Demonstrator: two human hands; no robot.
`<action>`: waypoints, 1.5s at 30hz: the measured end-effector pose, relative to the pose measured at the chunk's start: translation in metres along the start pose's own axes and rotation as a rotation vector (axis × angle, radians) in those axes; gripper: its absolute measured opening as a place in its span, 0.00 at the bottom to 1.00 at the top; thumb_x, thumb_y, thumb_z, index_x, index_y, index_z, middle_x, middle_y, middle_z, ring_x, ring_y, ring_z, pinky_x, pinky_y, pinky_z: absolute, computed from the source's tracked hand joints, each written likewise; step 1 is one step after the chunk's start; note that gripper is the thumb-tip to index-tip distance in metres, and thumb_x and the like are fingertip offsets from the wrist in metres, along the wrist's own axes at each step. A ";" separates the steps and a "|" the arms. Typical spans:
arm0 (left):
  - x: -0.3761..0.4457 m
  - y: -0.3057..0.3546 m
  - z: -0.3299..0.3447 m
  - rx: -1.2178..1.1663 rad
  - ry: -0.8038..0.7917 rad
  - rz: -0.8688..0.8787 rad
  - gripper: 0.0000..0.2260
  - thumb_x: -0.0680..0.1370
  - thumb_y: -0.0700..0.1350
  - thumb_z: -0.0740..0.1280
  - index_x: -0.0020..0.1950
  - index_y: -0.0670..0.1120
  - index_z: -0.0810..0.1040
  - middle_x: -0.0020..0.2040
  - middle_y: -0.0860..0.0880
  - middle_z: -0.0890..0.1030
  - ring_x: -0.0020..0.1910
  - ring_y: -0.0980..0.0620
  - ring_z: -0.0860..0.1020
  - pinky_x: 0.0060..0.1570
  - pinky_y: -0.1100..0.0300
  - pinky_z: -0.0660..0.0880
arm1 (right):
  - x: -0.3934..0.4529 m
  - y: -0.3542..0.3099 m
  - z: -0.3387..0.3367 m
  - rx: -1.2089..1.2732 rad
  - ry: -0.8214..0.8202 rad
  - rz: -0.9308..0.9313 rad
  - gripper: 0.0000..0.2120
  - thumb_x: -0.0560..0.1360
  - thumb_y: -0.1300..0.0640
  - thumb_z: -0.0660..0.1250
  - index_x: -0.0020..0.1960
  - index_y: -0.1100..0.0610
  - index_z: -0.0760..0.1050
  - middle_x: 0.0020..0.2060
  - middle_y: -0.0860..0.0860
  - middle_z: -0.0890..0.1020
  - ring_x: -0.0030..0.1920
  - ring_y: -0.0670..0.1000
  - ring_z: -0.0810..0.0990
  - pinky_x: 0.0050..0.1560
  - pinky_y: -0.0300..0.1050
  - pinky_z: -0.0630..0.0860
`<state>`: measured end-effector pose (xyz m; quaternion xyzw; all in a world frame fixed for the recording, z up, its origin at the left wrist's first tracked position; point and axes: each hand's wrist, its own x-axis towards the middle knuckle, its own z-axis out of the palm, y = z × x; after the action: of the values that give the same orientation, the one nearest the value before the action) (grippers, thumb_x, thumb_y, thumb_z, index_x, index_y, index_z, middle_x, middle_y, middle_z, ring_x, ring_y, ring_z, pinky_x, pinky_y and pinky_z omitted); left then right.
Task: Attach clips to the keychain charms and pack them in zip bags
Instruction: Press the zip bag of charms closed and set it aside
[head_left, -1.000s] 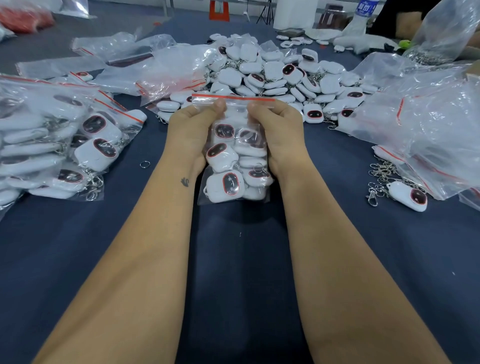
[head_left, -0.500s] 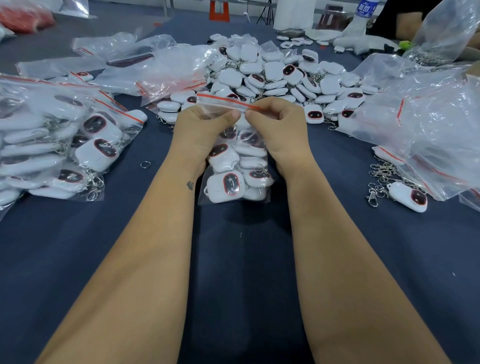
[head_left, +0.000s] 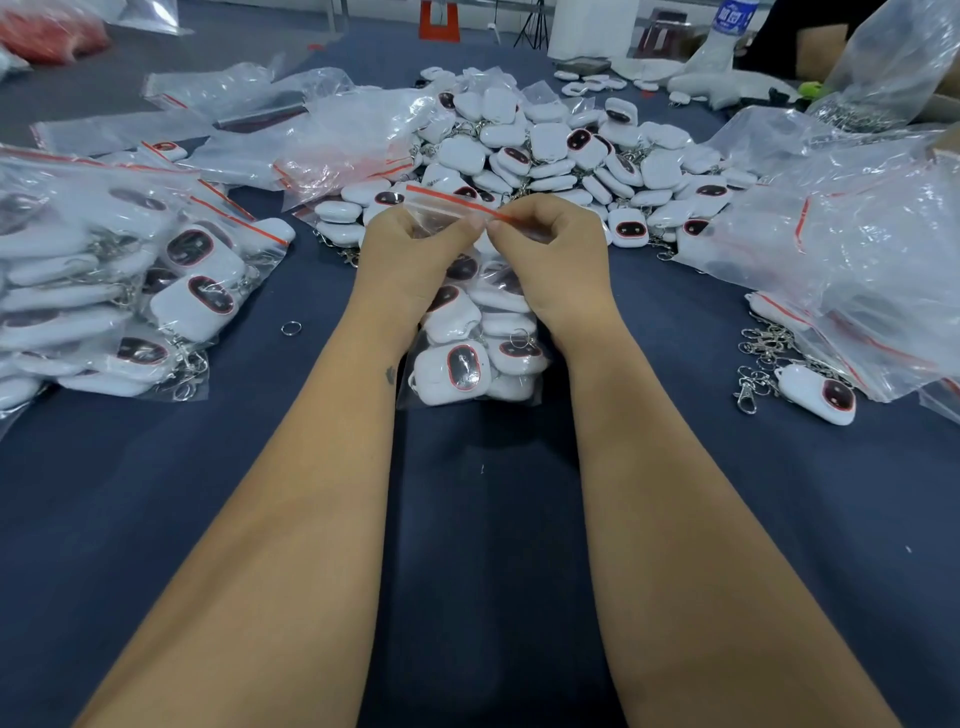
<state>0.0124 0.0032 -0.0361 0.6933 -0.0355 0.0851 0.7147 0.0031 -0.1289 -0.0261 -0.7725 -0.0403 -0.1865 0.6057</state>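
Note:
A clear zip bag (head_left: 470, 358) with a red seal strip stands on the dark blue table, filled with several white keychain charms with dark oval faces. My left hand (head_left: 410, 254) and my right hand (head_left: 556, 249) pinch the bag's top close together near the middle, thumbs almost touching. The red strip slants up to the left above my left hand. A big heap of loose white charms (head_left: 545, 156) lies just behind the bag. One loose charm (head_left: 818, 392) with metal clips (head_left: 756, 358) beside it lies at the right.
Filled zip bags (head_left: 119, 275) are piled at the left. Empty and crumpled plastic bags (head_left: 857, 234) cover the right and the far left. A small loose ring (head_left: 291, 328) lies on the blue tabletop (head_left: 483, 519). Another person's arm and a water bottle (head_left: 730, 21) are at the far right.
My hands slid inward along the bag's top from its two corners until the thumbs nearly meet. The seal strip tilted up on the left. The bag stayed in place.

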 end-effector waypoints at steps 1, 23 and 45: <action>0.000 0.000 0.000 0.008 0.017 0.009 0.06 0.75 0.44 0.73 0.39 0.49 0.82 0.30 0.54 0.82 0.29 0.59 0.79 0.26 0.68 0.71 | 0.000 0.000 0.000 -0.008 0.007 0.005 0.03 0.74 0.64 0.69 0.44 0.58 0.81 0.35 0.46 0.81 0.35 0.38 0.77 0.39 0.31 0.74; -0.004 0.002 0.000 0.074 0.063 0.101 0.05 0.78 0.38 0.69 0.43 0.45 0.79 0.38 0.46 0.81 0.29 0.59 0.78 0.28 0.66 0.73 | 0.000 -0.002 0.006 -0.140 0.000 0.011 0.04 0.73 0.55 0.74 0.45 0.47 0.80 0.45 0.47 0.84 0.51 0.48 0.81 0.61 0.51 0.76; 0.001 0.002 -0.004 -0.306 0.102 -0.095 0.16 0.84 0.46 0.60 0.41 0.42 0.81 0.41 0.44 0.84 0.42 0.45 0.81 0.52 0.50 0.78 | 0.001 -0.001 0.000 -0.090 0.002 0.039 0.11 0.76 0.57 0.71 0.36 0.59 0.79 0.24 0.45 0.74 0.25 0.40 0.72 0.30 0.33 0.73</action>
<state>0.0131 0.0073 -0.0340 0.5720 0.0210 0.0800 0.8161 0.0036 -0.1286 -0.0253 -0.7994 -0.0161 -0.1771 0.5739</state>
